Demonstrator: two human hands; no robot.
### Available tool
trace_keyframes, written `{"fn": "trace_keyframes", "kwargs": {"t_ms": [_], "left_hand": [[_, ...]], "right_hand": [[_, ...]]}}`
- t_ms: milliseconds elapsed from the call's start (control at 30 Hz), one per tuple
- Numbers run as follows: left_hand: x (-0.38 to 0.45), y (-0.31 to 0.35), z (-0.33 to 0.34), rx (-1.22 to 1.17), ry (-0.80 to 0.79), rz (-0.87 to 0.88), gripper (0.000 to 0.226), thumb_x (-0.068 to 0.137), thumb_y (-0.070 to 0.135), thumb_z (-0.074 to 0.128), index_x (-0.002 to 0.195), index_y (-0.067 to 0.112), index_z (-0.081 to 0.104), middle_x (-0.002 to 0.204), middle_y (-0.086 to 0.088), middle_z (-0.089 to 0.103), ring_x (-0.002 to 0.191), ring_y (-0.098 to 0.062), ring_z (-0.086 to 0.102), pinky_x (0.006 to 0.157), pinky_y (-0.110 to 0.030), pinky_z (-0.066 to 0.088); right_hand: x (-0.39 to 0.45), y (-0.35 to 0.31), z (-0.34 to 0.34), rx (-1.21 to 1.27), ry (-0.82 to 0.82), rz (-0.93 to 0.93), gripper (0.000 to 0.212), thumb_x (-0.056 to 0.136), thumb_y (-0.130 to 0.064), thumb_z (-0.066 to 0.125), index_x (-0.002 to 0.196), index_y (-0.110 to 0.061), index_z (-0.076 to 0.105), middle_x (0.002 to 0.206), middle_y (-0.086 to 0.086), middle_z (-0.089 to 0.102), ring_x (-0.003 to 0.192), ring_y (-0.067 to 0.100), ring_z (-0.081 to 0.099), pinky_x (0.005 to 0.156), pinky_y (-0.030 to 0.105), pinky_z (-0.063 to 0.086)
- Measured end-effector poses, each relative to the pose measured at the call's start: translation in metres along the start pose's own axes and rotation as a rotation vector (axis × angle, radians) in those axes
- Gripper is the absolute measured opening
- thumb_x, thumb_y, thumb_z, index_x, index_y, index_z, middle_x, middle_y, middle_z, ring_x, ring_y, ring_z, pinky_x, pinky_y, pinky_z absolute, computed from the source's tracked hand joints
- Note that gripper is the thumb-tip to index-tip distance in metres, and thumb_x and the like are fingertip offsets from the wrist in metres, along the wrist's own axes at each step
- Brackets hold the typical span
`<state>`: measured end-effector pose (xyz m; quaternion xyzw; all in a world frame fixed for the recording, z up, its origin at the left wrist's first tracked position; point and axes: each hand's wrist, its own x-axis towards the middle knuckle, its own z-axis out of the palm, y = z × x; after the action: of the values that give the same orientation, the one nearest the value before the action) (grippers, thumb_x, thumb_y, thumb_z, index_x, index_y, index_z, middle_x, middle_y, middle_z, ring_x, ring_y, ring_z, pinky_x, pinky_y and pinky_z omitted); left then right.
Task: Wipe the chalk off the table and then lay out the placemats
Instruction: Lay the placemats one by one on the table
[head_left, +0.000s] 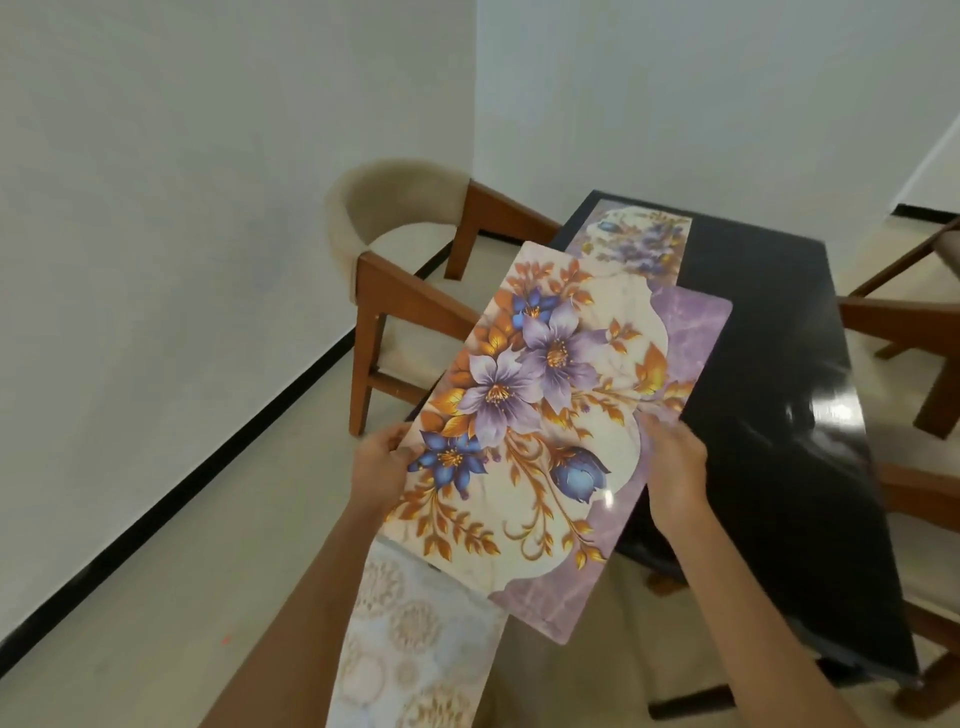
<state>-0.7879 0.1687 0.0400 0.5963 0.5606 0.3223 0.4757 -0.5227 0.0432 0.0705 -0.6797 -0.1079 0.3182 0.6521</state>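
Note:
I hold a floral placemat (566, 410) with purple and blue flowers up in the air over the near left part of the glossy black table (779, 374). My left hand (382, 462) grips its left edge and my right hand (675, 467) grips its right edge. A second floral placemat (636, 234) lies flat on the table's far left corner. Under my left arm hangs another mat or cloth (415, 639), pale with beige lace-like circles.
A beige padded chair with wooden legs (395, 260) stands left of the table by the white wall. More wooden chairs (914, 322) stand along the table's right side. Pale floor (182, 561) runs along the left wall.

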Motion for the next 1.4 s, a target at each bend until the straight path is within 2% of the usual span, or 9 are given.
{"fn": "trace_keyframes", "kwargs": {"t_ms": [100,167,233,300,400,500,600,800,1400], "left_hand": [[0.029,0.028,0.032,0.037,-0.020,-0.016,0.018,0.094,0.008,0.051,0.096,0.019,0.065,0.082,0.007,0.066,0.080,-0.015,0.063,0.067,-0.024,0.048],[0.051,0.042,0.053,0.065,-0.025,-0.047,0.017,0.094,0.012,0.052,0.102,0.016,0.066,0.090,0.001,0.068,0.088,-0.019,0.064,0.080,-0.034,0.053],[0.070,0.053,0.072,0.060,-0.026,-0.067,0.018,0.094,0.013,0.053,0.106,0.014,0.067,0.095,-0.002,0.068,0.089,-0.019,0.065,0.085,-0.037,0.054],[0.087,0.065,0.093,0.030,-0.045,-0.054,0.016,0.094,0.011,0.054,0.103,0.010,0.068,0.089,-0.002,0.068,0.083,-0.017,0.064,0.073,-0.025,0.053],[0.109,0.075,0.112,0.052,-0.073,-0.110,0.014,0.088,0.015,0.065,0.096,0.004,0.070,0.084,-0.005,0.067,0.085,-0.020,0.063,0.072,-0.025,0.051],[0.125,0.076,0.118,-0.019,-0.088,-0.317,0.021,0.084,0.011,0.070,0.101,-0.002,0.067,0.092,-0.015,0.068,0.088,-0.028,0.065,0.080,-0.040,0.055],[0.127,0.074,0.117,-0.106,-0.070,-0.439,0.016,0.085,0.003,0.067,0.100,-0.003,0.065,0.084,-0.014,0.065,0.072,-0.020,0.061,0.060,-0.031,0.052],[0.128,0.051,0.119,-0.176,0.088,-0.560,0.021,0.084,0.004,0.069,0.101,-0.005,0.062,0.081,-0.012,0.061,0.068,-0.018,0.056,0.057,-0.028,0.045],[0.143,0.034,0.128,-0.403,0.401,-0.613,0.011,0.087,0.013,0.068,0.087,0.003,0.064,0.075,-0.012,0.064,0.063,-0.017,0.062,0.071,-0.028,0.056]], "right_hand": [[0.031,-0.001,-0.018,0.012,-0.188,0.048,0.044,0.080,-0.005,0.069,0.121,-0.017,0.060,0.115,0.006,0.068,0.109,0.026,0.064,0.093,0.051,0.051],[0.052,-0.005,-0.030,0.005,-0.219,0.108,0.052,0.076,0.002,0.070,0.123,-0.015,0.057,0.117,0.008,0.067,0.110,0.029,0.064,0.096,0.055,0.049],[0.070,-0.010,-0.039,-0.027,-0.208,0.178,0.038,0.082,0.007,0.064,0.116,-0.010,0.059,0.111,0.010,0.069,0.102,0.029,0.067,0.093,0.053,0.052],[0.088,-0.012,-0.045,-0.053,-0.165,0.217,0.019,0.091,0.005,0.057,0.104,-0.008,0.063,0.099,0.011,0.072,0.091,0.028,0.071,0.084,0.049,0.056],[0.118,-0.014,-0.046,-0.076,-0.027,0.258,0.014,0.095,0.000,0.054,0.097,-0.011,0.063,0.091,0.006,0.069,0.086,0.022,0.069,0.079,0.044,0.057],[0.149,-0.012,-0.043,-0.097,0.040,0.302,0.015,0.095,-0.001,0.056,0.103,-0.012,0.062,0.091,0.003,0.063,0.087,0.020,0.066,0.083,0.044,0.056],[0.171,-0.007,-0.037,-0.113,0.065,0.329,0.019,0.094,0.000,0.057,0.109,-0.010,0.062,0.089,0.003,0.061,0.088,0.023,0.065,0.086,0.047,0.056],[0.196,0.015,-0.018,-0.221,0.097,0.350,0.018,0.090,0.000,0.061,0.103,-0.012,0.064,0.110,0.010,0.064,0.098,0.027,0.065,0.087,0.048,0.056],[0.238,0.022,0.024,-0.313,0.112,0.370,0.026,0.089,-0.003,0.066,0.115,-0.006,0.063,0.112,0.013,0.064,0.100,0.026,0.065,0.087,0.045,0.056]]}}
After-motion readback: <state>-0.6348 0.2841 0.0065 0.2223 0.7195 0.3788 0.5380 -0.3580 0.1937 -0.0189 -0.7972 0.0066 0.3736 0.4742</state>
